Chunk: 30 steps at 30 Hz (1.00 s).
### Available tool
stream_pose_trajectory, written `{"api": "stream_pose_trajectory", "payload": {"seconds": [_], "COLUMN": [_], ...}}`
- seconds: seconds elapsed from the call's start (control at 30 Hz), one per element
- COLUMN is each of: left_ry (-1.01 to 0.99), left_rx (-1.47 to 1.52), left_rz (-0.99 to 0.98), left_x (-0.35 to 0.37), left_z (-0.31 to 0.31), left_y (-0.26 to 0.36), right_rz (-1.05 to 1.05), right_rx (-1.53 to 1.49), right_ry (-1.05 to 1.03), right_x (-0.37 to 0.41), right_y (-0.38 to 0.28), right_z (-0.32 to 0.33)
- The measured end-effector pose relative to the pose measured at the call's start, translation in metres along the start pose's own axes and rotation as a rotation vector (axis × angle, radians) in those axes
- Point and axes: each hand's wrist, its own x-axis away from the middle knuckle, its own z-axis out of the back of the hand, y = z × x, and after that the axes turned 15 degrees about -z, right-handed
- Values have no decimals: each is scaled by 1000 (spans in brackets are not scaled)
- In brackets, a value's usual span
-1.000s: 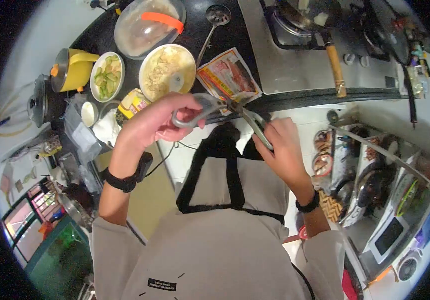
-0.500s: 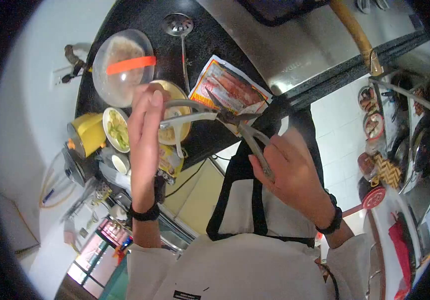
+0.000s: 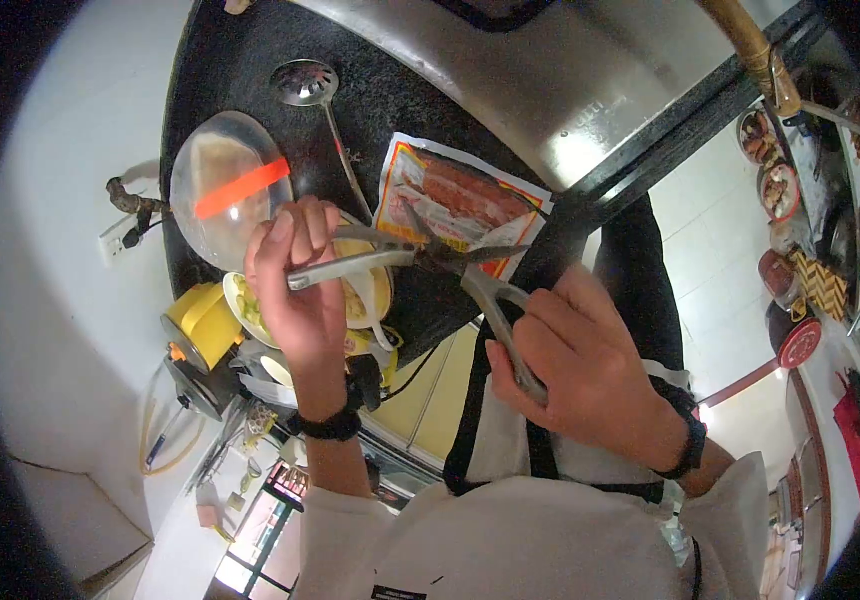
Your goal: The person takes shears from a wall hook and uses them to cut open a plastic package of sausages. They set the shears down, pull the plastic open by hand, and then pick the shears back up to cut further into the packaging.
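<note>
A pair of metal kitchen scissors (image 3: 438,254) is spread wide in front of me. Its looped left handle is in my left hand (image 3: 300,300), the fingers curled over it. My right hand (image 3: 585,365) wraps around the other handle, which slants down to the right. One blade points up and left, the other to the right, both overlapping a printed food packet (image 3: 475,195) on the dark counter. Behind my left hand, partly hidden, are a pale round bowl (image 3: 382,290) with a white spoon (image 3: 378,330) and a bowl of green pieces (image 3: 245,300).
A clear domed container with an orange band (image 3: 242,188) and a slotted ladle (image 3: 307,84) rest on the black counter (image 3: 240,60). A yellow-and-grey pot (image 3: 205,325) stands at the left. Beyond the counter is a metal surface (image 3: 590,90); shelves with bowls (image 3: 778,190) are at right.
My view has shifted, and the fingers of my left hand look more curled around the handle. Both hands keep hold of the scissors, which remain spread wide.
</note>
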Motion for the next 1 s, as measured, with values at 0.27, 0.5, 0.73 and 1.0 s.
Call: {"api": "stream_pose_trajectory", "payload": {"seconds": [0.27,0.5,0.73,1.0], "left_ry": [28,59,-7,-57], "left_rx": [20,46,51,-524], "left_rz": [8,10,-57,-581], "left_x": [-4,-7,-14,-8], "left_z": [5,6,7,6], "left_y": [-6,-5,-7,-34], "right_rz": [-30,-1,-22,10], "right_rx": [-75,-132,-90,-180], "right_ry": [97,194,187,255], "right_x": [0,-3,-11,-15], "right_y": [-10,-10,-19,-32], "right_z": [-2,-10,-8,-24]}}
